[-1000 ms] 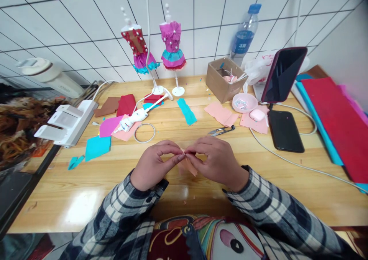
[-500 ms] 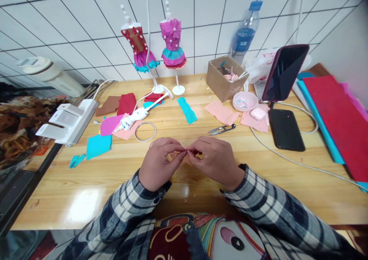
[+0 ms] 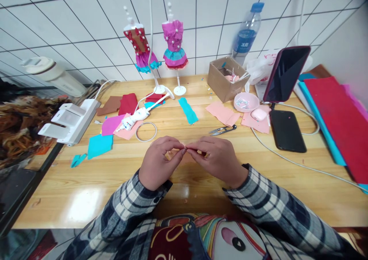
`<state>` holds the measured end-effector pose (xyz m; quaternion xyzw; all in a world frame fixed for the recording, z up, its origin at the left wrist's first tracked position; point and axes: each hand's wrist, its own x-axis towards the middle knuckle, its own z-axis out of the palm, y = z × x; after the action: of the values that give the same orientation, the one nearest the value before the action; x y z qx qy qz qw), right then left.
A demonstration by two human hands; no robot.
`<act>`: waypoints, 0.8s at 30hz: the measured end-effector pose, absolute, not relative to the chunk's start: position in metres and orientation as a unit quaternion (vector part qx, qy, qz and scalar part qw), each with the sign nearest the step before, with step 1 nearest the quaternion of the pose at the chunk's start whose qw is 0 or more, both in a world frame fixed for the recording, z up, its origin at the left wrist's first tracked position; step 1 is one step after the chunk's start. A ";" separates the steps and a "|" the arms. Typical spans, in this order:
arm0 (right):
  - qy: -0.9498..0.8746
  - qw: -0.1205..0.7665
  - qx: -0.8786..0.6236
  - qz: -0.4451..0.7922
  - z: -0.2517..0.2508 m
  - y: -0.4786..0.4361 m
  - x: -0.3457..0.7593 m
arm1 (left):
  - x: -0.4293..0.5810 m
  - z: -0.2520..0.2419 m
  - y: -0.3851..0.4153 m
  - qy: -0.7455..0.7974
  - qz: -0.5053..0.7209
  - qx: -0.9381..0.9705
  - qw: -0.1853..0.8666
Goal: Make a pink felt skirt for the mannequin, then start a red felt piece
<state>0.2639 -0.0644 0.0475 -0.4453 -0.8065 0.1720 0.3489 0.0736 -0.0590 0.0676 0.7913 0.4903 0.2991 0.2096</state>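
My left hand [image 3: 159,161] and my right hand [image 3: 215,158] meet over the near middle of the wooden table [image 3: 178,191]. Both pinch a small piece of pink paper [image 3: 185,157] between thumb and fingertips; most of it is hidden behind the fingers. A pair of small black snips [image 3: 222,129] lies just beyond my right hand. A white ring [image 3: 146,131] and a white glue gun [image 3: 132,120] lie beyond my left hand.
Two doll mannequins in paper dresses [image 3: 156,47] stand at the back. Loose paper scraps [image 3: 99,145], a cardboard box [image 3: 227,78], a pink bowl [image 3: 246,102], a water bottle [image 3: 244,34], two phones [image 3: 287,130], a white power strip [image 3: 69,120] and stacked coloured sheets [image 3: 339,118] surround the hands.
The pink paper hung lower between my hands a second ago; now it is gathered tighter under the fingertips. Both hands have shifted slightly up and away.
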 end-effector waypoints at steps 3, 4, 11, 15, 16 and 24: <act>-0.818 0.329 -0.449 0.141 0.048 -0.066 0.263 | 0.075 0.068 -0.060 0.488 0.290 0.798 0.201; -0.819 0.325 -0.453 0.134 0.048 -0.067 0.262 | 0.075 0.068 -0.060 0.488 0.286 0.801 0.196; -0.761 0.345 -0.527 0.156 0.046 -0.071 0.253 | 0.084 0.063 -0.064 0.504 0.294 0.792 0.181; -0.722 0.383 -0.529 0.228 0.046 -0.069 0.251 | 0.086 0.065 -0.065 0.504 0.307 0.783 0.196; -0.716 0.392 -0.527 0.238 0.046 -0.069 0.251 | 0.085 0.066 -0.065 0.504 0.307 0.782 0.199; -0.645 0.415 -0.527 0.367 0.045 -0.067 0.250 | 0.083 0.067 -0.065 0.497 0.332 0.771 0.220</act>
<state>0.2500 -0.0666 0.0453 -0.5265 -0.6448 0.3668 0.4153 0.0826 -0.0654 0.0667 0.7709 0.4973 0.3320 0.2195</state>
